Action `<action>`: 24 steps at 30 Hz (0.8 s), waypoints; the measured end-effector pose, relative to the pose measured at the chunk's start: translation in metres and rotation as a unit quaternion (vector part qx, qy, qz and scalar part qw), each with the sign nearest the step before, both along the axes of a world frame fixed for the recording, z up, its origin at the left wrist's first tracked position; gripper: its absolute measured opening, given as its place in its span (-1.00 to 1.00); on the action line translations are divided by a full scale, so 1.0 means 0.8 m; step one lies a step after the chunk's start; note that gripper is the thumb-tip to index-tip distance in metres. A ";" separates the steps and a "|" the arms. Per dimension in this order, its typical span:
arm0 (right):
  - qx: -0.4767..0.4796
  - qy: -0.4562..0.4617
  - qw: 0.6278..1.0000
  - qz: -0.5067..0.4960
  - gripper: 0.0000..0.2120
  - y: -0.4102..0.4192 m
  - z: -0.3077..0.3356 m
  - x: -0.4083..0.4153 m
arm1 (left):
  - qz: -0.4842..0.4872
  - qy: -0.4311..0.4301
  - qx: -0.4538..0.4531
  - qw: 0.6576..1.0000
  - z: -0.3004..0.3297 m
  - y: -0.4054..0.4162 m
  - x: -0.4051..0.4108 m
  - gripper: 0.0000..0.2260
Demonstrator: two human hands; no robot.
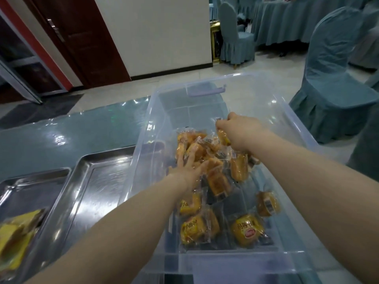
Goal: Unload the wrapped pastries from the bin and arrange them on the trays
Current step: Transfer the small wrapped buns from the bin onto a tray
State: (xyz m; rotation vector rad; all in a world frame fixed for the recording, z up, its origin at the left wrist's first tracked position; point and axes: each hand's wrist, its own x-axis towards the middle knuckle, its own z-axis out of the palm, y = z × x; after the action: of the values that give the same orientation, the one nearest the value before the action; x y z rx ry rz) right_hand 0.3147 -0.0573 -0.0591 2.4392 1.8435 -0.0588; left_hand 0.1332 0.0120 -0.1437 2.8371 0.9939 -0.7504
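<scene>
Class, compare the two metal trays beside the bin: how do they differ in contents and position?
The near-left tray holds yellow wrapped packets; the tray next to the bin holds nothing. The first is cut off by the picture's edge; the second shows almost whole, its right side behind the clear bin. Both are shiny steel.

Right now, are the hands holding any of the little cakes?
The right hand pinches a wrapped pastry by the top edge of its wrapper. The left hand lies spread on the pile, gripping nothing visible.

Golden wrapped pastries (pixel 215 173) heaped in clear bin (pixel 303 249); steel trays (pixel 98 181) alongside.
</scene>
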 end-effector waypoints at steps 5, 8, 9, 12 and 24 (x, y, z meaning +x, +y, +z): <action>-0.073 -0.011 0.997 0.017 -0.49 -0.005 -0.018 -0.013 | -0.055 -0.022 0.098 0.993 -0.009 0.016 0.005 0.20; -0.096 -0.023 0.995 0.013 -0.49 -0.007 -0.025 -0.015 | -0.063 -0.005 0.109 0.992 -0.018 0.026 0.012 0.21; -0.101 -0.026 0.994 0.013 -0.49 -0.007 -0.027 -0.015 | -0.060 -0.002 0.093 0.994 -0.021 0.028 0.014 0.20; -0.115 -0.025 0.993 0.012 -0.44 -0.005 -0.030 -0.015 | -0.036 -0.020 0.017 0.999 -0.030 0.029 0.017 0.16; -0.133 -0.016 0.990 0.041 -0.31 -0.003 -0.053 -0.024 | 0.029 -0.063 -0.113 0.991 -0.039 -0.007 0.003 0.12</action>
State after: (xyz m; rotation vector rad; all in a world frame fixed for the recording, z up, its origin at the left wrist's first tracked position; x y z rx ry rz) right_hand 0.2951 -0.0595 -0.1018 2.1725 1.7893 -0.2431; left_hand 0.1357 0.0067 -0.1748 2.6151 0.9055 -0.6262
